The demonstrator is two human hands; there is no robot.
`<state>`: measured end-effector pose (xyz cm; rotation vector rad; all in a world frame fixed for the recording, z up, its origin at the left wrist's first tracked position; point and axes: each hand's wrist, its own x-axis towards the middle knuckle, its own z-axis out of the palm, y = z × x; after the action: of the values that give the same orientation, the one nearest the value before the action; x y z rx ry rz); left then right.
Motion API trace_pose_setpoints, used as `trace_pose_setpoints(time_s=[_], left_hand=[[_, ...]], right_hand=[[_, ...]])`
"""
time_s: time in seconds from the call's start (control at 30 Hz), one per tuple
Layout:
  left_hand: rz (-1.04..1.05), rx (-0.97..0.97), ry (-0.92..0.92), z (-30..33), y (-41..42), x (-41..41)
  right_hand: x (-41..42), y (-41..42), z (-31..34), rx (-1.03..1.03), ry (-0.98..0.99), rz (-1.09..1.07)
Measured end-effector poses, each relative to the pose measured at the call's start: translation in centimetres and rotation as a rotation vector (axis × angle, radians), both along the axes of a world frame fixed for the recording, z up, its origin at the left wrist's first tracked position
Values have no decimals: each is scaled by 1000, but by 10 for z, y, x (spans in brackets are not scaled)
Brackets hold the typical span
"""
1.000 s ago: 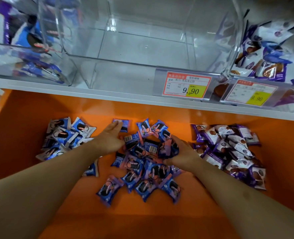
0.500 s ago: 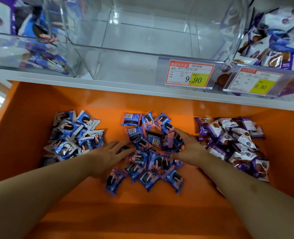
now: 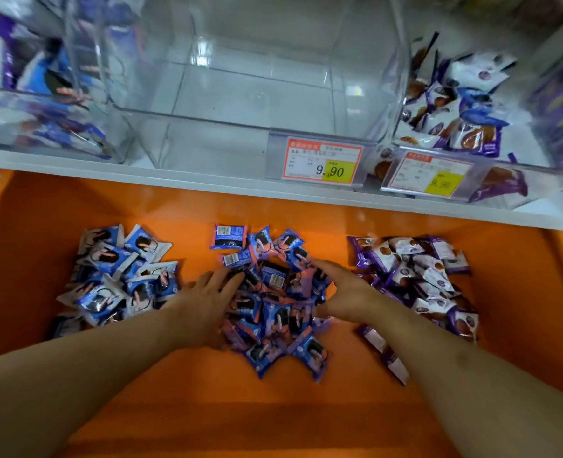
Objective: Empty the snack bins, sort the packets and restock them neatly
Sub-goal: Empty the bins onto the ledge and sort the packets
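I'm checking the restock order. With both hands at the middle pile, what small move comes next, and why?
Probably press the left hand and right hand together to scoop up the blue-and-pink packets. They flank that pile, and the clear bin directly above stands empty.

The left hand [image 3: 204, 302] and right hand [image 3: 346, 292] are bare, with 2 forearms uncovered to the frame's edge, no sleeve or jewellery showing.

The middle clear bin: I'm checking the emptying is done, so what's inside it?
The middle clear bin shows only its bare floor and walls, no packets. Its front right corner sits behind the price tag, so that spot is hidden.
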<state>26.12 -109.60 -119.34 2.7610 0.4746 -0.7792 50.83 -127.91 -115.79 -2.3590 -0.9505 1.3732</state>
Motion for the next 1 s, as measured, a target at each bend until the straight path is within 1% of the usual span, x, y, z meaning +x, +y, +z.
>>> trace_pose_setpoints(time_s=[0.13, 0.27, 0.37, 0.5, 0.57, 0.63, 0.67, 0.73, 0.8, 0.83, 0.93, 1.0], left_hand=[[-26, -39, -50, 49, 2, 3], [-62, -119, -112, 117, -8, 11], [-65, -186, -300, 174, -20, 23], [-66, -231, -658, 245, -34, 47], [-46, -188, -830, 271, -36, 62], [12, -136, -929, 285, -32, 74], [34, -112, -945, 289, -30, 81], [52, -45, -886, 292, -27, 94], [38, 9, -756, 292, -29, 103], [20, 30, -700, 292, -30, 107], [17, 25, -611, 290, -30, 115], [31, 0, -622, 284, -27, 118]], right_hand=[[-3, 5, 53, -19, -49, 70], [-14, 4, 129, 55, -65, 153], [-22, -5, 184, 127, -104, 189], [-19, -23, 251, 321, -89, 186], [-11, -34, 279, 482, -88, 117], [2, -36, 297, 626, -159, -2], [16, -34, 302, 687, -247, -60], [52, -24, 304, 715, -432, -146], [88, -7, 304, 597, -586, -168], [108, 1, 300, 527, -605, -181], [153, 27, 282, 426, -543, -218], [172, 42, 267, 361, -559, -184]])
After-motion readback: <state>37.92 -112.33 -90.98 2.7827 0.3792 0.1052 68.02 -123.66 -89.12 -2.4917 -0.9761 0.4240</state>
